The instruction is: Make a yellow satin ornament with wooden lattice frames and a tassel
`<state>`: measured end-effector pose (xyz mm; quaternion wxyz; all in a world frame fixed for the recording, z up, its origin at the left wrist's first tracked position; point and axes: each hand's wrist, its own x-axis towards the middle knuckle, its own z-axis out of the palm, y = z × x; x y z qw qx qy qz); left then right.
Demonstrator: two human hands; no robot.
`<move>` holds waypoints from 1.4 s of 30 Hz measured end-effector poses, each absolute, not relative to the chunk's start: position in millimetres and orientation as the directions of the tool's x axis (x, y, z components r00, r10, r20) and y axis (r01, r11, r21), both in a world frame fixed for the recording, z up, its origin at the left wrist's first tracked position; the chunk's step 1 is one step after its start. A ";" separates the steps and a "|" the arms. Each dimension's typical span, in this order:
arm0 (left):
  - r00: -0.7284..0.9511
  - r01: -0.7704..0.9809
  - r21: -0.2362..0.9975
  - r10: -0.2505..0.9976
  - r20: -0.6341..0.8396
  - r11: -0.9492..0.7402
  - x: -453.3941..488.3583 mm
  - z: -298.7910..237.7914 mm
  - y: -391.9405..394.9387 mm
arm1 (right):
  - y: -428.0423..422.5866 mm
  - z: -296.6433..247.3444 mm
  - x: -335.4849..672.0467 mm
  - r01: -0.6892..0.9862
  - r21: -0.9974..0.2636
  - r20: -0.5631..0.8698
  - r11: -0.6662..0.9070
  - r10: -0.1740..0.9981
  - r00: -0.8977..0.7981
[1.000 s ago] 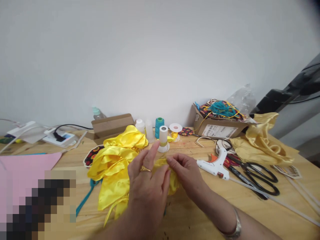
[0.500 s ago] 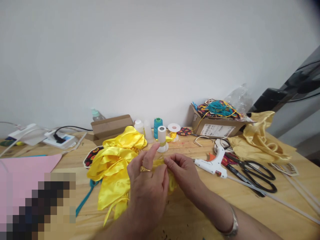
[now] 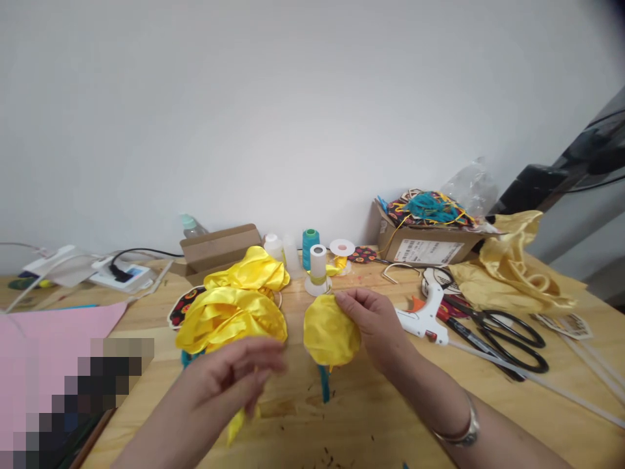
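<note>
My right hand (image 3: 374,326) pinches the upper right edge of a round yellow fabric piece (image 3: 332,332), its flat face toward me. A short teal strip (image 3: 325,383) hangs below it. My left hand (image 3: 234,378), slightly blurred, is apart from that piece, with its fingers loosely stretched and nothing visible in them. Behind it lies a heap of shiny yellow satin (image 3: 229,319); the hand covers the lower part. A yellow tail end (image 3: 236,426) shows beneath the hand.
White spool (image 3: 318,264), teal thread cone (image 3: 310,249) and small bottles (image 3: 274,247) stand behind. To the right lie a white glue gun (image 3: 424,316), black-handled scissors (image 3: 512,339) and gold satin (image 3: 508,280). A filled cardboard box (image 3: 424,253) is at the wall; pink sheet (image 3: 58,332) at left.
My left hand has let go of the yellow piece and moved left and down, over the satin heap. The round piece now shows its face in my right hand.
</note>
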<state>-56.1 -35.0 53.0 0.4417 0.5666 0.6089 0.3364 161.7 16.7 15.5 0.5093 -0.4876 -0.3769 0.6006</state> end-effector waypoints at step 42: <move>0.325 -0.088 0.914 0.879 -0.349 0.395 -4.6 24.6 4.9 | 20.1 7.0 157.5 -0.041 -0.988 -0.147 -0.146 0.989 0.015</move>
